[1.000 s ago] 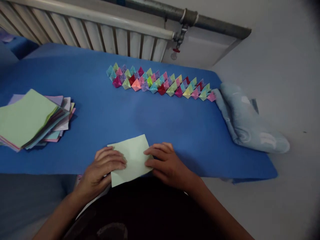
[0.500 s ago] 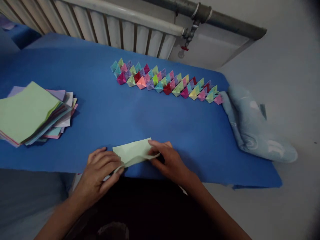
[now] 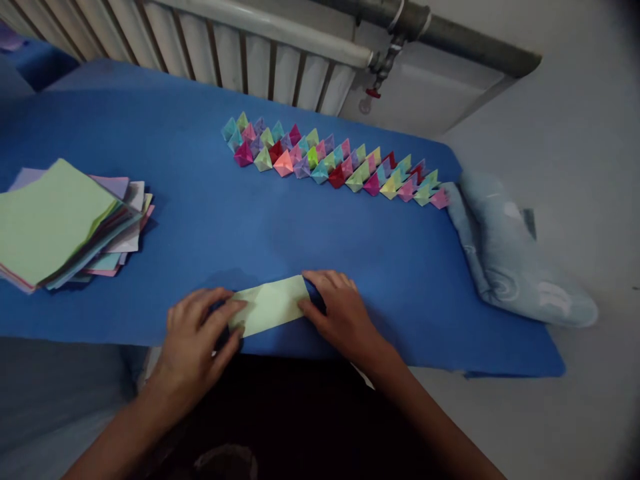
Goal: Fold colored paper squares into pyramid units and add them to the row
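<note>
A pale green sheet of paper (image 3: 270,305), folded to a long strip, lies on the blue tabletop close to my body. My left hand (image 3: 197,327) is at its left end, index fingertip on the paper and thumb at the near corner. At the right end, my right hand (image 3: 343,307) has it between the thumb on the near side and the fingers at the far corner. Both hands are partly closed on the paper, with their fingers bent. The strip looks flat, and its ends are partly covered by my fingers.
To the left sits a stack of coloured paper (image 3: 55,220), a pale green sheet on top. Rows of small folded paper pieces (image 3: 336,175) stand along the back. A folded blue-grey blanket (image 3: 520,260) lies at the right end. Behind the table (image 3: 320,233) is a radiator (image 3: 255,70).
The near flap of the green paper, raised and curled before, now lies flat. My right hand has shifted to the paper's right end, and my left index finger has come onto its top.
</note>
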### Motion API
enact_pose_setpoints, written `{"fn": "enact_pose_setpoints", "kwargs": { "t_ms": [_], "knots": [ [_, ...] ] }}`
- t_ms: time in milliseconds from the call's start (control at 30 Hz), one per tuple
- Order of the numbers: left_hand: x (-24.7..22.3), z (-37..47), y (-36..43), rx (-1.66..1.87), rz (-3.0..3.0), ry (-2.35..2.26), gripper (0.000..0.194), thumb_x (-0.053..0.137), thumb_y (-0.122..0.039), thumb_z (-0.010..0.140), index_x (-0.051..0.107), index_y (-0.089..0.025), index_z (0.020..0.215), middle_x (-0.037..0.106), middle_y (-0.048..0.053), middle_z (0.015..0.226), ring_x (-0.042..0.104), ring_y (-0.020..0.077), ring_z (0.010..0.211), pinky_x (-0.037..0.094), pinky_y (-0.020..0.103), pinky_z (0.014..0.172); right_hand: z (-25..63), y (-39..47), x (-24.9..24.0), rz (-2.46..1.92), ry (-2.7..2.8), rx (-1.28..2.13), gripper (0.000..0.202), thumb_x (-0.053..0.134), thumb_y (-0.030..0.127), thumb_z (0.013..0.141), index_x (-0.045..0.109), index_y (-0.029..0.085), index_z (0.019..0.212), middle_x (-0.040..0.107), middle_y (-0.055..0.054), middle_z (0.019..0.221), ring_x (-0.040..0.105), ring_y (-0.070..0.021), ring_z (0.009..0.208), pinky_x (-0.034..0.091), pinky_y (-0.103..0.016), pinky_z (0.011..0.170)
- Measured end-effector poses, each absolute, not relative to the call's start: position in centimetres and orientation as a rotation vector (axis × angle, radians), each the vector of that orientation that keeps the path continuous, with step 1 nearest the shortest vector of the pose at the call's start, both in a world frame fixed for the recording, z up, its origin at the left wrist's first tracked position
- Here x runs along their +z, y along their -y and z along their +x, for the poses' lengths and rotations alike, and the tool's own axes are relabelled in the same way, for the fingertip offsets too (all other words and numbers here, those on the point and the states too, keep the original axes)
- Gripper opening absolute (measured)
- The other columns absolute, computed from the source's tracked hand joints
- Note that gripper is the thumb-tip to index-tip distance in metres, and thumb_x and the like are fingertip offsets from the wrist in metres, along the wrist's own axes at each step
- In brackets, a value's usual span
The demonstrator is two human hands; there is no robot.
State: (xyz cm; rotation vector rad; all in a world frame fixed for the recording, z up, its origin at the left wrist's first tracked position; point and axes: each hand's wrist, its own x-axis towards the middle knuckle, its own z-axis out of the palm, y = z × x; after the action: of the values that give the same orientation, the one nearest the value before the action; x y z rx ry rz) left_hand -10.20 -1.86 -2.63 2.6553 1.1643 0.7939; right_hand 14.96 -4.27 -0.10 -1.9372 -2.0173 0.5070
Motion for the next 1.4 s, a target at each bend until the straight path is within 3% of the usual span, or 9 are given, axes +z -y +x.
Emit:
{"fn": "enact_pose_setpoints", "kwargs": {
  "t_ms": [133, 267, 467, 733, 933, 1033, 1133, 1233, 1400],
  "knots": [
    [-1.6, -8.8, 1.8, 0.660, 2.851, -0.778, 0.031, 0.046, -0.008, 0.093, 0.063, -0.026, 0.113, 0.065, 0.006, 0.120, 0.053, 0.0271, 0.111, 0.037, 0.047, 0.095, 14.4, 2.6, 1.0, -1.758, 2.271, 0.509, 0.051, 0.054, 0.012, 0.080, 0.054, 0.021, 0.130, 0.056, -0.011, 0.132, 0.049, -0.0279, 0.116, 0.036, -0.043, 0.091],
    [-0.9, -7.8, 1.8, 0.564, 2.788, -0.746, 0.026, 0.044, -0.011, 0.095, 0.065, -0.022, 0.107, 0.071, 0.004, 0.109, 0.059, 0.0215, 0.102, 0.032, 0.046, 0.101, 14.1, 0.6, 2.4, -1.765, 2.458, 0.592, 0.049, 0.055, 0.013, 0.076, 0.057, 0.017, 0.125, 0.065, -0.011, 0.109, 0.056, -0.0255, 0.097, 0.035, -0.042, 0.086],
    [-1.0, -8.0, 2.0, 0.582, 2.719, -0.846, 0.016, 0.053, -0.020, 0.092, 0.067, -0.023, 0.100, 0.070, 0.003, 0.105, 0.064, 0.0200, 0.096, 0.032, 0.048, 0.104, 14.7, 0.3, 3.0, -1.745, 2.347, 0.836, 0.017, 0.058, 0.019, 0.072, 0.061, 0.019, 0.089, 0.061, -0.004, 0.089, 0.054, -0.0192, 0.082, 0.039, -0.033, 0.075],
    [-0.9, -7.3, 1.5, 0.734, 2.829, -0.807, 0.016, 0.058, -0.023, 0.091, 0.062, -0.018, 0.105, 0.071, 0.008, 0.108, 0.064, 0.0241, 0.100, 0.032, 0.050, 0.105, 14.3, 3.4, 1.4, -1.739, 1.438, 1.226, 0.039, 0.050, 0.010, 0.074, 0.054, 0.023, 0.110, 0.040, 0.009, 0.059, 0.043, -0.0088, 0.048, 0.037, -0.021, 0.047],
    [-1.3, -6.2, 1.7, 0.785, 2.858, -0.767, 0.012, 0.054, -0.014, 0.091, 0.064, -0.020, 0.097, 0.072, 0.005, 0.100, 0.065, 0.0200, 0.092, 0.032, 0.048, 0.104, 13.4, 5.5, 1.3, -1.724, 1.221, 1.350, 0.024, 0.048, 0.014, 0.084, 0.056, 0.023, 0.105, 0.038, 0.010, 0.058, 0.042, -0.0069, 0.039, 0.037, -0.019, 0.040],
    [-1.5, -6.4, 1.6, 0.816, 2.875, -0.768, 0.014, 0.054, -0.011, 0.091, 0.064, -0.021, 0.092, 0.073, 0.001, 0.094, 0.065, 0.0180, 0.088, 0.032, 0.047, 0.104, 14.2, 6.4, 1.3, -1.747, 1.421, 1.211, 0.016, 0.049, 0.018, 0.088, 0.060, 0.022, 0.100, 0.051, 0.007, 0.061, 0.051, -0.0098, 0.048, 0.044, -0.022, 0.049],
    [-1.6, -7.1, 1.4, 0.811, 2.869, -0.770, 0.015, 0.054, -0.010, 0.090, 0.064, -0.021, 0.092, 0.073, 0.000, 0.092, 0.066, 0.0167, 0.085, 0.032, 0.046, 0.105, 15.4, 7.2, 1.1, -1.674, 1.697, 0.738, 0.022, 0.048, 0.014, 0.088, 0.063, 0.021, 0.103, 0.064, -0.003, 0.089, 0.062, -0.0163, 0.080, 0.051, -0.031, 0.073],
    [-1.7, -7.8, 1.1, 0.793, 2.874, -0.754, 0.017, 0.054, -0.009, 0.091, 0.063, -0.021, 0.097, 0.074, 0.002, 0.095, 0.067, 0.0168, 0.087, 0.032, 0.047, 0.104, 16.1, 7.5, 0.7, -1.514, 2.006, 0.471, 0.035, 0.048, 0.006, 0.083, 0.065, 0.023, 0.108, 0.058, -0.009, 0.123, 0.053, -0.0235, 0.113, 0.045, -0.042, 0.093],
    [-1.7, -8.5, 0.8, 0.766, 2.849, -0.750, 0.016, 0.054, -0.010, 0.091, 0.063, -0.021, 0.100, 0.074, 0.004, 0.100, 0.068, 0.0180, 0.090, 0.030, 0.049, 0.107, 15.6, 6.9, -0.5, -1.469, 2.281, 0.409, 0.026, 0.055, 0.018, 0.089, 0.066, 0.025, 0.111, 0.051, -0.010, 0.135, 0.045, -0.0280, 0.119, 0.040, -0.046, 0.094]
  ]
}}
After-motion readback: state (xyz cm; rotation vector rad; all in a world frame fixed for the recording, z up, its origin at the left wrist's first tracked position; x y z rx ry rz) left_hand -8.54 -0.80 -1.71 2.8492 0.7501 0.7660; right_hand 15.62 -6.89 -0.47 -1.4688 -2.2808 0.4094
